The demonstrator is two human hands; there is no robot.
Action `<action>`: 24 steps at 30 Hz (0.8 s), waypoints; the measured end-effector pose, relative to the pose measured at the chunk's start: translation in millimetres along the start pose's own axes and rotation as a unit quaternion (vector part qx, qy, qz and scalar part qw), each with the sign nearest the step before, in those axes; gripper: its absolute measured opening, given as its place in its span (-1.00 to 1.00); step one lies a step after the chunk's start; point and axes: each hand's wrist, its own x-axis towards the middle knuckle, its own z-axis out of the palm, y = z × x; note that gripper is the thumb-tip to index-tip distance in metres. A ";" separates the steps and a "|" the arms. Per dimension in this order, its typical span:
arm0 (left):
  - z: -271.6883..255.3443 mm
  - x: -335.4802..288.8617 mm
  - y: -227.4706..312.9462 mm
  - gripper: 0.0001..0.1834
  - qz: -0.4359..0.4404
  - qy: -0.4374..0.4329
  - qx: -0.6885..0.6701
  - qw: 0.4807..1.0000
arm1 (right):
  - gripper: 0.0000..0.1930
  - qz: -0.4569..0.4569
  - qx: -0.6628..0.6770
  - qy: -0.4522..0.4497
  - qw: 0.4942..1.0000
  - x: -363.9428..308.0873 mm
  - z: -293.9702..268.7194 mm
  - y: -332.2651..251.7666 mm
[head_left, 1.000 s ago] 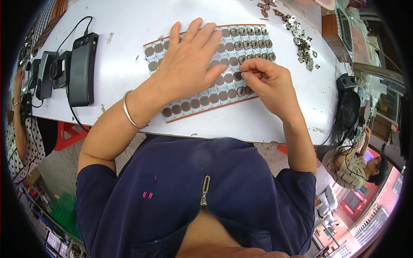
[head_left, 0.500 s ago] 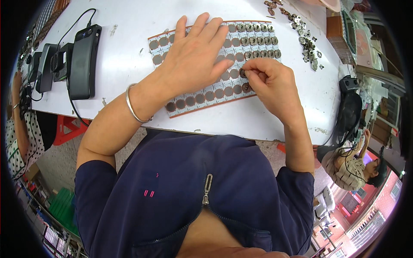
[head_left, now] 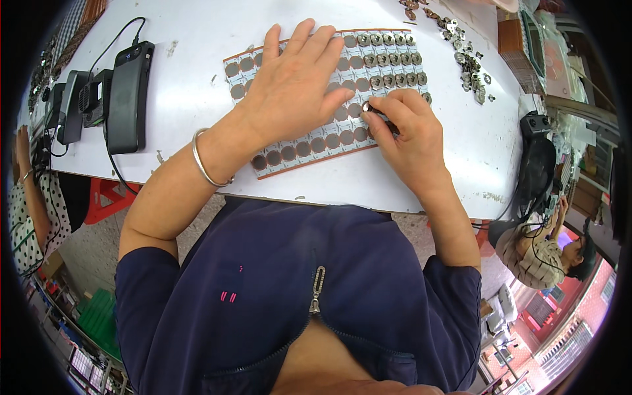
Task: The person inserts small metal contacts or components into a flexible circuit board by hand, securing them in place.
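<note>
A flat panel [head_left: 309, 137] with rows of round grey-brown discs and reddish-brown edge strips lies tilted on the white table. Small metal pieces [head_left: 395, 59] sit on the discs toward its upper right. My left hand [head_left: 293, 85] rests on the panel with fingers spread, hiding part of its left and middle. Between the thumb and index finger of my right hand [head_left: 411, 135], a small shiny metal piece [head_left: 367, 106] is pinched at a disc right of centre. That hand's palm and its other fingers' undersides are hidden, and it covers the panel's lower right.
Loose metal pieces [head_left: 471, 69] are strewn on the table [head_left: 197, 59] at the far right. On the left stand a black power bank [head_left: 130, 99] and a black device with cables [head_left: 95, 95]. Other people sit at the left [head_left: 43, 197] and the right [head_left: 536, 253].
My right hand has shifted slightly left along the panel, and the shiny piece now shows at its fingertips. The panel has slid slightly left. My left hand stays spread on it.
</note>
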 end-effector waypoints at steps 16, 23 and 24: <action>-14.1 -0.4 4.2 -0.23 -0.018 -0.037 -0.014 0.999 | -0.82 0.055 -0.015 0.086 0.995 55.0 -34.1 67.8; -9.7 -1.6 0.2 -0.21 -0.016 -0.030 -0.018 0.999 | -0.78 0.098 -0.094 0.043 0.990 120.0 -14.7 113.9; -11.4 1.0 0.3 -0.21 -0.014 -0.031 -0.027 0.999 | -0.79 0.101 -0.088 0.052 0.990 122.8 -12.3 115.6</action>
